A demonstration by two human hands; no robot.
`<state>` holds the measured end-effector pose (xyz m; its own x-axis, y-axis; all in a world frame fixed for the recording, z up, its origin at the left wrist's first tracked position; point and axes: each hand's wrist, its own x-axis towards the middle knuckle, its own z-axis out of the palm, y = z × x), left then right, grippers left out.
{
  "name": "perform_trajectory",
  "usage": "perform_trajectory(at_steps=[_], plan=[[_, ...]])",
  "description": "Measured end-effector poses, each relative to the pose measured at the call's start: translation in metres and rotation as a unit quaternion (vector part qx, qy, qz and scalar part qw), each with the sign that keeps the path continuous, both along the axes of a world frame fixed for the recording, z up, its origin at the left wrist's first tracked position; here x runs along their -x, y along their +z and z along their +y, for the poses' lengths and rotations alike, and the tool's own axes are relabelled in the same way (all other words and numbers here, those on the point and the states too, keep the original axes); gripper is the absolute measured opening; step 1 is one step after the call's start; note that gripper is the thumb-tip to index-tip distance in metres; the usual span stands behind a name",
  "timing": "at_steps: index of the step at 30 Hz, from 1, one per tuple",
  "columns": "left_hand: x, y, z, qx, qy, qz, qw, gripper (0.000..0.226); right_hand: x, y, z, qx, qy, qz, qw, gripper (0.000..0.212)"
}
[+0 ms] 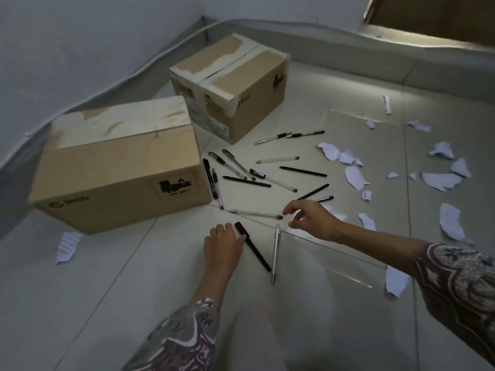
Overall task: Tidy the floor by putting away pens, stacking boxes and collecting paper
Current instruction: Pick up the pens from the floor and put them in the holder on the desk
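Observation:
Several pens lie scattered on the tiled floor in front of two brown cardboard boxes, a near one (pixel 117 167) at the left and a far one (pixel 230 84) behind it. My left hand (pixel 223 245) rests flat on the floor, its fingers beside the cap end of a black pen (pixel 253 247). A silver pen (pixel 276 250) lies just right of that. My right hand (pixel 312 218) hovers with loosely spread fingers at the tip of a clear pen (pixel 255 213). It holds nothing. Torn white paper pieces (pixel 355 178) are strewn to the right.
A clear plastic sheet (pixel 364 135) lies on the floor under the paper scraps at the right. One scrap (pixel 67 246) lies left of the near box. Grey walls with a skirting board close the corner behind the boxes. A wooden door (pixel 434 14) is top right.

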<state>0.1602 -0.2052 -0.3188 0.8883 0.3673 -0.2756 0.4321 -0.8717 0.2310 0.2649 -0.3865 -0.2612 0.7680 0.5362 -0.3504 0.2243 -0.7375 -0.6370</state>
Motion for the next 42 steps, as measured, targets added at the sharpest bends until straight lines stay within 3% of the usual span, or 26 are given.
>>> perform_trajectory(at_steps=[3, 9, 13, 20, 24, 27, 31, 36, 39, 42], plan=[[-0.015, -0.002, -0.010, 0.016, 0.051, -0.017, 0.998, 0.047, 0.005, -0.003, -0.006, 0.018, 0.048, -0.031, 0.998, 0.023], [-0.032, 0.005, -0.038, 0.059, 0.109, 0.030, 0.992, 0.051, 0.004, 0.007, -0.010, 0.045, 0.079, -0.057, 0.994, 0.023], [-0.028, -0.001, -0.036, 0.057, 0.120, 0.059, 0.989, 0.038, 0.002, 0.008, -0.008, 0.030, 0.087, -0.065, 0.994, 0.024], [-0.022, -0.002, -0.023, 0.140, 0.163, 0.021, 0.977, 0.026, 0.012, -0.009, -0.005, 0.063, 0.172, -0.099, 0.978, 0.025], [-0.024, 0.003, -0.009, 0.241, 0.180, -0.036, 0.953, 0.009, 0.021, -0.015, 0.005, 0.136, 0.344, -0.144, 0.918, 0.034], [-0.020, 0.005, 0.002, 0.294, 0.181, -0.093, 0.934, 0.030, 0.026, -0.024, 0.013, 0.187, 0.426, -0.206, 0.861, 0.038], [-0.010, 0.005, 0.016, 0.352, 0.194, -0.115, 0.909, 0.031, 0.032, -0.041, 0.018, 0.189, 0.506, -0.305, 0.785, 0.019], [0.002, 0.006, 0.028, 0.406, 0.201, -0.134, 0.881, 0.026, 0.033, -0.051, 0.025, 0.152, 0.563, -0.380, 0.718, 0.019], [0.008, 0.007, 0.031, 0.441, 0.211, -0.140, 0.861, 0.024, 0.029, -0.045, 0.033, 0.118, 0.531, -0.401, 0.737, 0.017], [0.012, 0.008, 0.033, 0.483, 0.233, -0.153, 0.830, 0.024, 0.026, -0.036, 0.044, 0.074, 0.434, -0.314, 0.841, 0.008]])
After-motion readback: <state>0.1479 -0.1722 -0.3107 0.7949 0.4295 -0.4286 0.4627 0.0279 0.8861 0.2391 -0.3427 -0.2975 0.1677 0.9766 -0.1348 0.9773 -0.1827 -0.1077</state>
